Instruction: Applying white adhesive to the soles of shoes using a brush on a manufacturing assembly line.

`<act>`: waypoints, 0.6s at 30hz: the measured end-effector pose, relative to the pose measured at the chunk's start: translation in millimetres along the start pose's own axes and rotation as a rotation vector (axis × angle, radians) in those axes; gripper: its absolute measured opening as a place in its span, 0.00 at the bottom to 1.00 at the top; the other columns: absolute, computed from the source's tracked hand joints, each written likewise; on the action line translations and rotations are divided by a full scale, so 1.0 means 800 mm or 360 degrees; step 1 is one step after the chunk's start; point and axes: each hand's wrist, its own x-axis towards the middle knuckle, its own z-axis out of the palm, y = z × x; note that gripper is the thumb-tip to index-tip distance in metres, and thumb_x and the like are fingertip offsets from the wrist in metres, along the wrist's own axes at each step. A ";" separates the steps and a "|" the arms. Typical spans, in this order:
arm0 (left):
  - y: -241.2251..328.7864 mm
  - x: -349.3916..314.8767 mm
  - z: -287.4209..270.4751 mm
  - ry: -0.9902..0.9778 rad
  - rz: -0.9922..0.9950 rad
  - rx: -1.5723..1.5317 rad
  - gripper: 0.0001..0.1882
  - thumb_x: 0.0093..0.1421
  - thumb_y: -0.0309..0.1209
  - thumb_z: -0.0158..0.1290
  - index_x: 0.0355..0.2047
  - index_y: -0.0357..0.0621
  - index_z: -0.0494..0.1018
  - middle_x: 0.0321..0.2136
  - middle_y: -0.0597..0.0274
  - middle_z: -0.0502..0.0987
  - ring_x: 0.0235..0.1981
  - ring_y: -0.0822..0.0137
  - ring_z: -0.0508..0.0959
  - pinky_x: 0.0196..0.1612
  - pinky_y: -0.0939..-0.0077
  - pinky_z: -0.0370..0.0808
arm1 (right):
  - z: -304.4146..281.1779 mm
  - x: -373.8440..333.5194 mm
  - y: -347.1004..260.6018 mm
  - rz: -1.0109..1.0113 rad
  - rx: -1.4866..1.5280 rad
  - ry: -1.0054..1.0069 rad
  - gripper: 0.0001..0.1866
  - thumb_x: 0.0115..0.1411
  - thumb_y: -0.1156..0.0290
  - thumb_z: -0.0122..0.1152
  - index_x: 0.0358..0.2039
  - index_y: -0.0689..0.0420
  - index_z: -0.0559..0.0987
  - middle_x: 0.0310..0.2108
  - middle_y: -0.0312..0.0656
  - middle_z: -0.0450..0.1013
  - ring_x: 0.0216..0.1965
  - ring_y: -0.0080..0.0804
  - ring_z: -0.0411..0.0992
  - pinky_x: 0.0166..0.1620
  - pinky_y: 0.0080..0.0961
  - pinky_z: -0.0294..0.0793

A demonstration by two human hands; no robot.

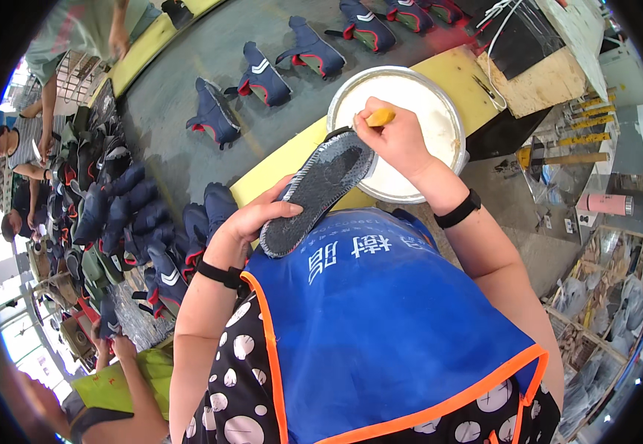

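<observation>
In my left hand (256, 216) is a shoe upper (320, 181), its dark grey stitched underside turned up and tilted, heel end close to my apron. The thumb lies on the underside; the fingers go behind it. My right hand (401, 139) is closed round a tool with a yellow handle (380, 117), probably a brush. Its working end is mostly hidden by my fist, by the far end of the underside. Just beyond and beneath my right hand stands a round metal basin (460, 127) holding a creamy white substance (397, 83).
Several navy shoe uppers (263, 76) with red trim stand in a row on the dark conveyor belt (166, 96), edged by a yellow ledge (273, 166). A heap of uppers (114, 214) lies left. Co-workers (125, 377) are on the left. A pink flask (606, 203) is at right.
</observation>
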 end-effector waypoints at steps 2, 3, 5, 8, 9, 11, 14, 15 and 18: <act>-0.004 0.003 -0.006 -0.0033 -0.0032 -0.0096 0.40 0.56 0.34 0.58 0.67 0.41 0.57 0.56 0.55 0.71 0.56 0.67 0.72 0.60 0.73 0.67 | 0.011 0.006 -0.003 -0.0183 0.0048 -0.0046 0.08 0.58 0.70 0.63 0.30 0.55 0.71 0.24 0.44 0.72 0.25 0.47 0.72 0.29 0.34 0.71; -0.006 0.005 -0.011 -0.0083 -0.0083 -0.0080 0.42 0.56 0.33 0.58 0.69 0.41 0.55 0.57 0.55 0.71 0.56 0.66 0.72 0.59 0.73 0.68 | 0.018 0.008 -0.006 -0.0359 0.0092 -0.0079 0.08 0.58 0.70 0.63 0.31 0.55 0.71 0.24 0.43 0.72 0.26 0.46 0.73 0.29 0.35 0.71; -0.010 0.009 -0.017 -0.0126 -0.0130 -0.0076 0.44 0.55 0.33 0.57 0.71 0.41 0.52 0.58 0.55 0.70 0.56 0.66 0.73 0.58 0.73 0.69 | 0.028 0.012 -0.017 -0.0448 0.0062 -0.0094 0.08 0.58 0.70 0.64 0.33 0.54 0.72 0.25 0.43 0.72 0.26 0.46 0.73 0.30 0.35 0.72; -0.010 0.016 -0.022 -0.0250 -0.0144 -0.0152 0.39 0.58 0.35 0.57 0.67 0.40 0.56 0.56 0.55 0.72 0.53 0.69 0.74 0.57 0.74 0.71 | 0.037 0.017 -0.031 -0.0459 0.0269 -0.0216 0.08 0.58 0.70 0.63 0.32 0.54 0.72 0.26 0.43 0.72 0.28 0.47 0.73 0.31 0.34 0.72; -0.011 0.017 -0.025 -0.0247 -0.0140 -0.0160 0.39 0.58 0.35 0.57 0.67 0.40 0.56 0.56 0.55 0.72 0.53 0.69 0.74 0.57 0.74 0.71 | 0.037 0.019 -0.034 -0.0452 0.0300 -0.0276 0.07 0.58 0.70 0.64 0.31 0.55 0.74 0.27 0.42 0.73 0.28 0.44 0.74 0.31 0.33 0.72; -0.021 0.019 -0.036 -0.0301 -0.0158 -0.0277 0.41 0.57 0.35 0.57 0.69 0.39 0.54 0.58 0.53 0.71 0.55 0.68 0.74 0.58 0.74 0.70 | 0.034 0.029 -0.039 -0.0447 0.0330 -0.0344 0.07 0.57 0.71 0.65 0.30 0.56 0.75 0.27 0.41 0.74 0.29 0.41 0.74 0.32 0.31 0.72; -0.036 0.023 -0.050 -0.0380 -0.0177 -0.0502 0.44 0.56 0.35 0.57 0.70 0.38 0.51 0.59 0.51 0.70 0.56 0.66 0.74 0.59 0.74 0.70 | 0.002 0.045 -0.033 -0.0095 0.0542 -0.0242 0.07 0.54 0.76 0.70 0.34 0.60 0.83 0.30 0.36 0.76 0.35 0.27 0.75 0.40 0.24 0.73; -0.038 0.023 -0.053 -0.0381 -0.0176 -0.0505 0.44 0.56 0.35 0.57 0.70 0.38 0.51 0.59 0.51 0.70 0.56 0.66 0.74 0.59 0.74 0.70 | -0.002 0.045 -0.036 -0.0095 0.0540 -0.0245 0.07 0.54 0.76 0.70 0.34 0.60 0.83 0.30 0.36 0.76 0.35 0.27 0.75 0.40 0.24 0.73; -0.036 0.024 -0.055 -0.0463 -0.0172 -0.0483 0.46 0.55 0.36 0.58 0.70 0.36 0.50 0.60 0.50 0.69 0.57 0.65 0.73 0.60 0.74 0.69 | -0.002 0.036 -0.041 -0.0113 0.0706 -0.0621 0.06 0.54 0.77 0.69 0.34 0.59 0.83 0.33 0.38 0.79 0.37 0.29 0.76 0.43 0.25 0.74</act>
